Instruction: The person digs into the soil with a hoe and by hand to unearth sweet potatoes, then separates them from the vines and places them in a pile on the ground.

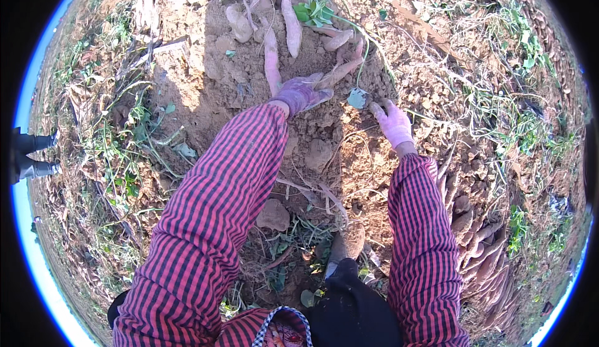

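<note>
In a purple glove, my left hand (302,95) reaches into the loose soil at the middle. Its fingers close around the near end of a long pinkish sweet potato (343,70) that lies slanted in the dirt. Beside its wrist another slim sweet potato (271,60) points toward me. My right hand (393,122), in a pale pink glove, is a short way to the right, with its fingers apart and touching the soil. A grey-green leaf (357,98) on a thin stem lies just left of its fingertips.
More sweet potatoes (291,24) lie at the far side, by a clump of green leaves (314,12). Many tubers are heaped (483,250) at the lower right. Vines and dry stalks cover both sides. A dirt clod (273,215) lies between my arms, and another person's legs (34,153) show far left.
</note>
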Demonstrator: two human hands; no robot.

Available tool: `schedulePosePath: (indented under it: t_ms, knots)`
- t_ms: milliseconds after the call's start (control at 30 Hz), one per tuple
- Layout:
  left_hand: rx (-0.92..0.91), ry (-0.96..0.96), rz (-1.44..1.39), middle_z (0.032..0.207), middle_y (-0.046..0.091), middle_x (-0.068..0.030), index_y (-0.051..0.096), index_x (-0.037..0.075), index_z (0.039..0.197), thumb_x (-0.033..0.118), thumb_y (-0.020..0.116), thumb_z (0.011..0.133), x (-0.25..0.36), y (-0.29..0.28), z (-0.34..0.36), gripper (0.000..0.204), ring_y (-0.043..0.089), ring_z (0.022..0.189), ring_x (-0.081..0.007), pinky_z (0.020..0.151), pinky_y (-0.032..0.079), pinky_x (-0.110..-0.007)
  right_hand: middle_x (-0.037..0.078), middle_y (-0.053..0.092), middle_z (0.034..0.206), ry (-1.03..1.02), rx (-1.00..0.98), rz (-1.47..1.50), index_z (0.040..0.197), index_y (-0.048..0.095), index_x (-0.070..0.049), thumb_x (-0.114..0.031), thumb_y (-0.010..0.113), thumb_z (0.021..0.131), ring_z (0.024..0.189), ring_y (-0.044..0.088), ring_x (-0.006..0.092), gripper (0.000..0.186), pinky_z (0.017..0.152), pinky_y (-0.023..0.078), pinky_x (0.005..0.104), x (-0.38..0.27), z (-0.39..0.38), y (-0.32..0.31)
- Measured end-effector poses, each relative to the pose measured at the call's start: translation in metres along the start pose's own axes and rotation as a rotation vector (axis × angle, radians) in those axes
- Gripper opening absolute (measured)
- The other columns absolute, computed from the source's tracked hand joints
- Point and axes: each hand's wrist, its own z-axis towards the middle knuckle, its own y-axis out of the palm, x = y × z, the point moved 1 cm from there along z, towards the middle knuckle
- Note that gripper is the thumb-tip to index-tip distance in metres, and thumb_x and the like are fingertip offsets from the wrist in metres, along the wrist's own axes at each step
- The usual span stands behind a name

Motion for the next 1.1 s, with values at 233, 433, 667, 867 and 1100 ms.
schedulePosePath:
  t_ms: [233,433,667,867,1100]
  knots:
    - [-0.303,-0.101,-0.203,0.100,0.067,-0.0160,0.055,0.010,0.112,0.060,0.058,0.084,-0.021,0.027,-0.098,0.058,0.064,0.095,-0.0349,0.083,0.046,-0.043,0.025,0.060,0.122,-0.140,-0.370,0.100,0.143,0.037,-0.002,-0.077,0.046,0.080,0.114,0.058,0.0371,0.098,0.095,0.045,0.0419,-0.061,-0.053,0.048]
    - [-0.252,-0.034,0.085,0.092,0.069,-0.0133,0.061,0.013,0.109,0.059,0.059,0.084,0.007,0.014,-0.191,0.052,0.067,0.083,-0.0316,0.075,0.051,-0.042,0.020,0.053,0.133,-0.187,-0.478,0.746,0.143,0.034,0.003,-0.062,0.063,0.082,0.125,0.050,0.0308,0.094,0.105,0.037,0.0356,-0.069,-0.144,0.088]
    - [0.230,0.551,0.603,0.107,0.060,-0.0057,0.061,0.015,0.105,0.030,0.055,0.085,0.146,-0.035,0.004,0.027,0.054,0.108,-0.0238,0.093,0.041,-0.045,0.010,0.058,0.123,0.310,0.159,1.403,0.139,0.041,0.002,-0.028,0.065,0.091,0.107,0.057,0.0204,0.061,0.096,0.043,0.0326,0.007,-0.154,0.031]
    - [0.254,-0.252,0.550,0.146,0.036,-0.0251,0.029,0.002,0.144,0.057,0.068,0.074,0.081,-0.025,0.110,0.097,0.048,0.123,-0.0417,0.099,0.038,-0.058,0.020,0.051,0.134,0.531,0.436,0.372,0.140,0.042,-0.001,-0.033,0.063,0.089,0.119,0.054,0.0313,0.064,0.099,0.044,0.0382,0.128,-0.168,-0.043]
    - [0.021,-0.310,-0.006,0.132,0.050,-0.0253,0.012,0.003,0.149,0.048,0.067,0.079,-0.001,0.020,0.046,0.100,0.059,0.109,-0.0367,0.090,0.048,-0.044,0.012,0.054,0.132,0.126,0.400,0.121,0.125,0.059,-0.009,-0.024,0.066,0.086,0.119,0.053,0.0294,0.042,0.099,0.046,0.0397,0.083,-0.131,-0.039]
